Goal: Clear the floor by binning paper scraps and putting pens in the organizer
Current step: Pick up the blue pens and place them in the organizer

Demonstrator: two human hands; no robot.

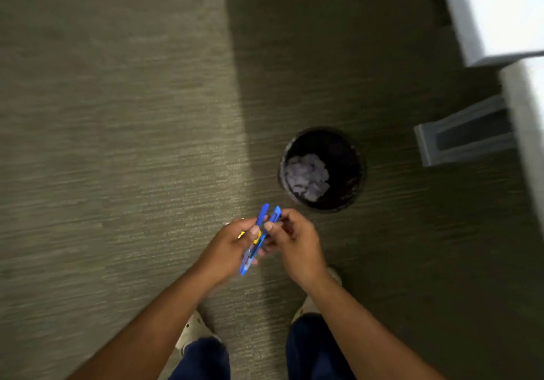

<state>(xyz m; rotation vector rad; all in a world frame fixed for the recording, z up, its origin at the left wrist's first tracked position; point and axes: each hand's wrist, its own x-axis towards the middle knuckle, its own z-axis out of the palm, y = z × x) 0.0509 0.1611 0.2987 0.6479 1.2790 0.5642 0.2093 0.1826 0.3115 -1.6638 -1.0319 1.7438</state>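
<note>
Both hands meet low in the centre, above the carpet. My left hand [228, 247] grips a bunch of blue pens [260, 223] with a bit of yellow showing among them. My right hand [294, 241] pinches one blue pen of the bunch near its upper end. Just beyond the hands, to the right, a round black bin [347, 149] stands on the floor with crumpled white paper scraps [307, 176] inside. No organizer is in view.
Grey-green carpet [117, 114] covers the floor. White furniture [500, 11] fills the top right corner, with a grey metal foot [459, 135] sticking out onto the carpet right of the bin. My two light shoes [194, 332] are below the hands.
</note>
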